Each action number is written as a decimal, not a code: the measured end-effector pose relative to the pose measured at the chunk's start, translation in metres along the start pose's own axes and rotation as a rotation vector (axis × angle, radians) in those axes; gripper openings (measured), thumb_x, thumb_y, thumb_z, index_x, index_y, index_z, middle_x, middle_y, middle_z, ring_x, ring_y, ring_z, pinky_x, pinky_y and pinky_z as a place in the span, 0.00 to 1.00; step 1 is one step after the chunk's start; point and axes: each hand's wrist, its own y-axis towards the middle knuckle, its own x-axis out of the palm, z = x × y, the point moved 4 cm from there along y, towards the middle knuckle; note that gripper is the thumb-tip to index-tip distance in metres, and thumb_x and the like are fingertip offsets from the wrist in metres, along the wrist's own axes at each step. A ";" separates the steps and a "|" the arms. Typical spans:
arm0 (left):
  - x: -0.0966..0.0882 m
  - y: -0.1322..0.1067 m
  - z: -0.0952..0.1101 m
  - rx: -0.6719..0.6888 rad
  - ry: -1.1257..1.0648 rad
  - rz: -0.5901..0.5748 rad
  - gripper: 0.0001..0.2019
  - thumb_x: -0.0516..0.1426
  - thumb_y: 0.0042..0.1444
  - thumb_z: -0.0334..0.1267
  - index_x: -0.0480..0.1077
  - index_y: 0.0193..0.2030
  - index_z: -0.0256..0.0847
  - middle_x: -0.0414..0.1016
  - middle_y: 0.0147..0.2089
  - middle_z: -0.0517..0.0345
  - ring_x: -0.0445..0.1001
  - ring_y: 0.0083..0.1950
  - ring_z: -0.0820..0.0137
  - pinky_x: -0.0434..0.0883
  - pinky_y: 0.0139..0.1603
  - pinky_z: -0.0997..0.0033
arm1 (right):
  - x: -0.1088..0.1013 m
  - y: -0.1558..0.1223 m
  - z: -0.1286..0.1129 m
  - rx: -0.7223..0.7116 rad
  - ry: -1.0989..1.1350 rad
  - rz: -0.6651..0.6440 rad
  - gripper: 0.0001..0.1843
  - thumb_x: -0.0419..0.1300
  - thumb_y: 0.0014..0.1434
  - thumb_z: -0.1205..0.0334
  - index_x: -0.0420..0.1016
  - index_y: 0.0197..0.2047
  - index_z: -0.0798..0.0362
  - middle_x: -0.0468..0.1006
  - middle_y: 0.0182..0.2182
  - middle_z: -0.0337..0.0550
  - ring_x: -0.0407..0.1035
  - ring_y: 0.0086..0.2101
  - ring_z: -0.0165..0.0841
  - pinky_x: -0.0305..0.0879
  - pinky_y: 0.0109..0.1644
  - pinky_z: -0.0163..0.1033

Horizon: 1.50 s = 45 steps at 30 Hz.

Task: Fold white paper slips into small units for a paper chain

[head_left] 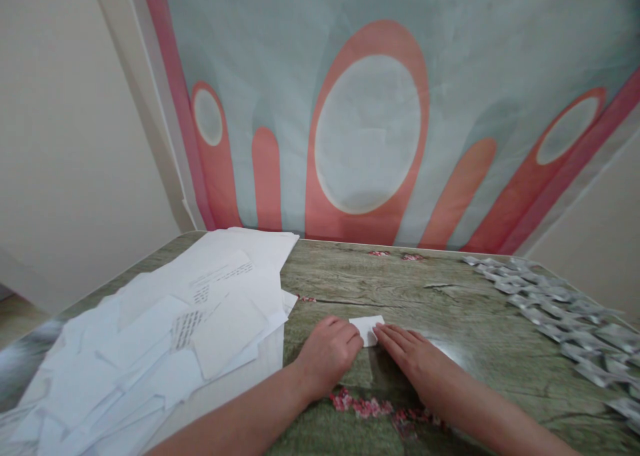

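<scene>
A small white piece of paper point(367, 328) lies on the wood-patterned table between my two hands. My left hand point(330, 353) is closed, its curled fingers gripping the paper's left side. From the right, my right hand point(407, 353) holds the opposite edge, with its fingers straight and pressed together at the tips. Neither thumb can be made out fully. Whether the paper is folded under the fingers is hidden.
A wide heap of loose white paper sheets point(235, 336), some printed, covers the table's left side. Rows of small folded paper pieces point(555, 309) lie along the right. Behind the table point(350, 276) hangs a grey-and-coral patterned sheet point(465, 76).
</scene>
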 end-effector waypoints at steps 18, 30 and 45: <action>0.001 0.003 -0.002 -0.036 -0.131 0.023 0.07 0.49 0.63 0.35 0.67 0.37 0.39 0.72 0.38 0.57 0.68 0.41 0.68 0.63 0.44 0.67 | -0.010 -0.001 0.013 -0.030 0.214 -0.169 0.38 0.49 0.48 0.77 0.58 0.63 0.47 0.56 0.63 0.49 0.53 0.60 0.44 0.54 0.59 0.52; 0.000 0.005 -0.012 -0.180 -0.347 0.013 0.06 0.53 0.60 0.36 0.71 0.37 0.42 0.73 0.39 0.58 0.69 0.42 0.68 0.63 0.44 0.69 | -0.001 -0.001 0.021 -0.056 0.312 -0.186 0.45 0.50 0.42 0.80 0.55 0.63 0.42 0.51 0.65 0.41 0.47 0.62 0.42 0.46 0.62 0.52; 0.003 0.016 -0.019 -0.383 -0.580 0.034 0.05 0.54 0.58 0.36 0.70 0.33 0.40 0.69 0.36 0.57 0.68 0.40 0.68 0.64 0.41 0.72 | -0.005 -0.003 0.027 -0.106 0.386 -0.201 0.50 0.49 0.36 0.82 0.52 0.65 0.46 0.48 0.65 0.39 0.44 0.63 0.38 0.43 0.64 0.48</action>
